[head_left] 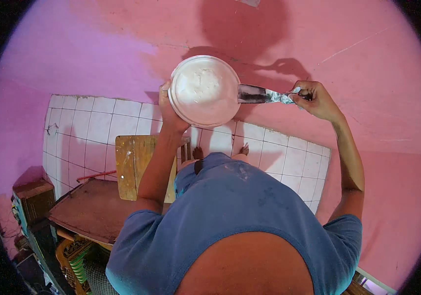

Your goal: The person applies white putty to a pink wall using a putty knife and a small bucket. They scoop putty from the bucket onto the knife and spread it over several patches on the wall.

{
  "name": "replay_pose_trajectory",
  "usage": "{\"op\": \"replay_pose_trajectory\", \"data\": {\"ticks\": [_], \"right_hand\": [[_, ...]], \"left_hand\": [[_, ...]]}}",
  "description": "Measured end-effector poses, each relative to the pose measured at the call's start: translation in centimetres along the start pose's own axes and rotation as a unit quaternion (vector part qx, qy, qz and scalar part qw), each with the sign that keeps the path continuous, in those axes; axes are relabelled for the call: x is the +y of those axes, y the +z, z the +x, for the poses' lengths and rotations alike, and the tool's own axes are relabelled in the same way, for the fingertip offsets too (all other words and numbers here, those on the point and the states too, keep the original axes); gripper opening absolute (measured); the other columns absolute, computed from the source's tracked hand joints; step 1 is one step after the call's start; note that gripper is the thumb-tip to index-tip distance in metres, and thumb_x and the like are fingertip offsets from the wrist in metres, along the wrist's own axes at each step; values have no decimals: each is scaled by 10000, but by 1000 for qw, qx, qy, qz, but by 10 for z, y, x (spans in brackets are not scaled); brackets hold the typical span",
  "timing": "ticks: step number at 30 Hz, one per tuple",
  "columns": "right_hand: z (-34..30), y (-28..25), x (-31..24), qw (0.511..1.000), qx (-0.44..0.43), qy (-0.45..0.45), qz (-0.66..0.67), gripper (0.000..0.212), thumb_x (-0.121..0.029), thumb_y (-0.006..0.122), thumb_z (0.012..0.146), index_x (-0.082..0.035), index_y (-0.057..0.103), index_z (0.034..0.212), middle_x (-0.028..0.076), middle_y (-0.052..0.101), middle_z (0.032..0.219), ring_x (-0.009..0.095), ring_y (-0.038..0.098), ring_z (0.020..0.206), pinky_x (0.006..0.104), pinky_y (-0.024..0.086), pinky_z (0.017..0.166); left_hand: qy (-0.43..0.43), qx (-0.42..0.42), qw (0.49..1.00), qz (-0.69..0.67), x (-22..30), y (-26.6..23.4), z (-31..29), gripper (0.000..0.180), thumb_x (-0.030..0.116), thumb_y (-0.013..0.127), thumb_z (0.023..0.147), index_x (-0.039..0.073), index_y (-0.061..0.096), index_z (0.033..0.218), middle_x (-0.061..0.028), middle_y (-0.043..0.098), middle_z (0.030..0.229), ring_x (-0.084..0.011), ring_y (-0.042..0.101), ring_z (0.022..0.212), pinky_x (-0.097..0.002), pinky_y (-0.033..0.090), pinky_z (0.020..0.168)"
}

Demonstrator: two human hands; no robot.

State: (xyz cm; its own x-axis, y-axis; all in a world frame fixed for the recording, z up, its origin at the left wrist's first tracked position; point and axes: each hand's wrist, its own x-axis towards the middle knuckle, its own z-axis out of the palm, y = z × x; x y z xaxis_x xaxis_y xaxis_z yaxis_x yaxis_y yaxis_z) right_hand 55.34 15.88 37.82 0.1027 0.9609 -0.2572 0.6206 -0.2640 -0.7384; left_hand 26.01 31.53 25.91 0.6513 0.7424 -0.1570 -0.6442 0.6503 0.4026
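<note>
Scraper (272,96), upper centre of frame: long axis near-horizontal, pointing left to tub (214,118). Right hand (317,101) angled leftward, fingers gripping scraper; left hand (168,110) upright, fingers holding tub.

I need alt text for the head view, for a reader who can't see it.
A person's left hand has a round white tub of white paste in its grip, while the right hand holds a flat-bladed scraper with its blade end at the tub's rim. Around them are a pink wall and a white tiled floor.
</note>
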Motion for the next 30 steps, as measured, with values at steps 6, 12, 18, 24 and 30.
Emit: {"op": "replay_pose_trajectory", "data": {"ticks": [6,12,18,24,30], "right_hand": [[7,6,14,997,-65,4,48,91,-77,602,884,-21,589,813,-25,508,595,27,443,543,213,313,471],[9,9,18,996,-58,-20,59,95,-91,602,886,-25,597,817,-26,508,594,28,442,537,208,314,469],[17,-3,15,997,-72,10,22,91,-112,621,875,-26,616,844,-19,535,611,30,446,512,207,334,448],[31,-12,25,989,-144,13,-13,115,-159,656,853,-46,639,857,-23,556,631,27,459,497,202,343,414],[40,-12,28,981,-191,-17,15,77,-114,632,866,-39,621,858,-16,541,601,30,449,486,209,321,400]], "left_hand": [[-34,15,999,37,1,-5,8,624,461,385,872,5,446,1292,-215,524,1248,-339,544,1116,-482,450,957],[-37,8,995,91,5,-7,3,615,456,399,868,-5,473,1268,-216,535,1236,-342,562,1089,-478,461,943],[-54,33,992,107,4,-20,5,581,435,391,896,-10,484,1258,-212,559,1203,-326,574,1073,-460,463,942],[-78,49,982,164,4,-9,12,545,422,379,929,-17,518,1220,-203,591,1161,-300,601,1032,-429,478,923],[-128,47,985,106,-6,-27,28,530,428,402,929,-19,559,1166,-188,620,1116,-273,626,983,-406,497,896]]}}
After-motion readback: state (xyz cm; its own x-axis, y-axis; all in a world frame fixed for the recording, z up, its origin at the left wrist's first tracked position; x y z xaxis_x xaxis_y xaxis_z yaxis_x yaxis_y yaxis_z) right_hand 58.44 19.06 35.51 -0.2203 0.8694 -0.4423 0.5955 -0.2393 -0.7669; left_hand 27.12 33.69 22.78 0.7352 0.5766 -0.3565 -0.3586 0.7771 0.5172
